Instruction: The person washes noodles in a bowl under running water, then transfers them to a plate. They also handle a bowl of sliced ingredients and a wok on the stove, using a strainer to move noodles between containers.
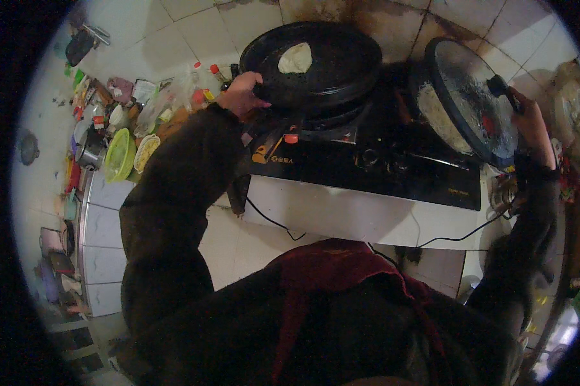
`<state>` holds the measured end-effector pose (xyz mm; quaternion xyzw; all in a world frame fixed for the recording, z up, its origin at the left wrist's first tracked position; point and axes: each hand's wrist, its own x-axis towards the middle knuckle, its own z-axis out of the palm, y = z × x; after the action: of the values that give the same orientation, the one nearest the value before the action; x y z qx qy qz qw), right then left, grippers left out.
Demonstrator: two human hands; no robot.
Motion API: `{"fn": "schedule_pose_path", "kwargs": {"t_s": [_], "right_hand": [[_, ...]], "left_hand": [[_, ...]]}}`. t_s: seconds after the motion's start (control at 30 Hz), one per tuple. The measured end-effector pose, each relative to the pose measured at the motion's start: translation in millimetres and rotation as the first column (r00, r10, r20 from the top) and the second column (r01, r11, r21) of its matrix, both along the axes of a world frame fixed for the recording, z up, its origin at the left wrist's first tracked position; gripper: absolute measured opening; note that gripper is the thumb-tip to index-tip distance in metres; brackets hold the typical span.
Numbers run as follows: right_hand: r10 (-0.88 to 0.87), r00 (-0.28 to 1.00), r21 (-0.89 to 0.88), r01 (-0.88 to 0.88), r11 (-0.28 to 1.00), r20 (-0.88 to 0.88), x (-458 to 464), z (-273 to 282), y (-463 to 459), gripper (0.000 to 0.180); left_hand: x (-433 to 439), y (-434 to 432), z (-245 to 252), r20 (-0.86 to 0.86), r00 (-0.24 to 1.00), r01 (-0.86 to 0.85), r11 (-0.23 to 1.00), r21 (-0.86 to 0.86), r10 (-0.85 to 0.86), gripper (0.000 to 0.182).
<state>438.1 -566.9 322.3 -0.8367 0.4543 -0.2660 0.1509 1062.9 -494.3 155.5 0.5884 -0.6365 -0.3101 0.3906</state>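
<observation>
My left hand [245, 95] is at the left rim of a large round black pan [338, 62] on the stove, with thumb and fingers around the edge. A pale lump, perhaps dough [296, 58], lies in that pan. In my right hand [528, 116] is the black knob handle of a glass lid with a dark rim [468, 91]. The lid is tilted over a second pan at the right, where a pale flat food [437, 118] shows at the lid's left side. What lies under the rest of the lid is partly hidden.
The black gas stove [367, 169] has knobs along its front. Left of it stand bottles with red caps [215, 70], plastic bags, a green plastic basket [120, 155] and a metal pot [91, 152]. A tiled wall [198, 29] rises behind. A black cable [451, 239] hangs in front.
</observation>
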Motion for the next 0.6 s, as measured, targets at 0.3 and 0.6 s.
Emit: {"fn": "schedule_pose_path", "kwargs": {"t_s": [0.3,0.6], "right_hand": [[0.166,0.986,0.046,-0.164,0.985,-0.035,78,37,-2,0.061],[0.390,0.909,-0.083,-0.404,0.911,-0.146,274,31,-50,0.054]], "left_hand": [[-25,44,36,0.356,0.903,0.325,0.925,-0.196,-0.242,0.031],[-43,54,51,-0.690,0.611,-0.019,0.878,0.478,0.388,0.044]]}}
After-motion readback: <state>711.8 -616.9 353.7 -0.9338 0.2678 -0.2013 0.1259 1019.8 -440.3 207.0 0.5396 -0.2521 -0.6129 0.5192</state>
